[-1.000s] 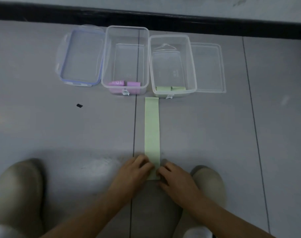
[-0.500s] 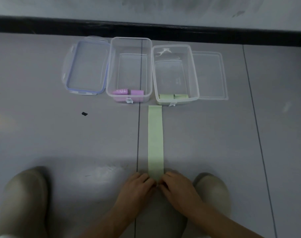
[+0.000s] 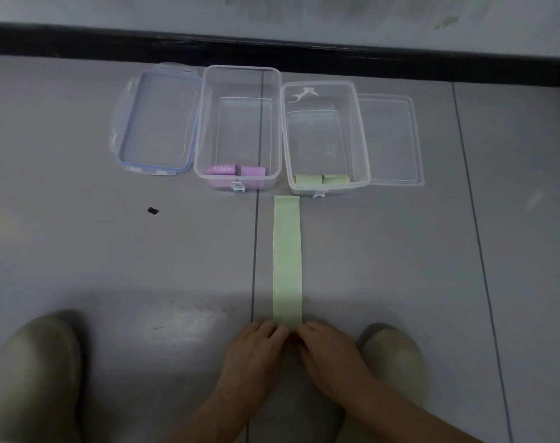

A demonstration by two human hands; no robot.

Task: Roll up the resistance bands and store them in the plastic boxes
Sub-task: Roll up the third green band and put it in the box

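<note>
A grey floor (image 3: 80,251) fills the frame, seen from above, with a black skirting strip across the top.

In the upper middle, two clear plastic boxes stand side by side, both open. The left box (image 3: 243,129) has a blue-rimmed lid (image 3: 157,119) lying flat beside it on its left. The right box (image 3: 313,139) has a clear lid (image 3: 389,139) lying on its right.

A long green band (image 3: 287,260) lies flat and straight down the centre of the frame. Its far end stops just short of the right box; its near end reaches the hands.

At bottom centre, the left hand (image 3: 256,350) and right hand (image 3: 329,350) meet, fingers curled down over the band's near end and gripping it. The end itself is hidden beneath them.

Two purple rolls (image 3: 237,170) sit at the near end of the left box, and two green rolls (image 3: 320,179) at the near end of the right box. A small black speck (image 3: 153,211) lies left of centre.

The step looks like the start of a roll, with nearly the whole band unrolled. Next, the fingers likely need to turn the end over tightly and roll evenly up the frame, keeping the edges aligned.
</note>
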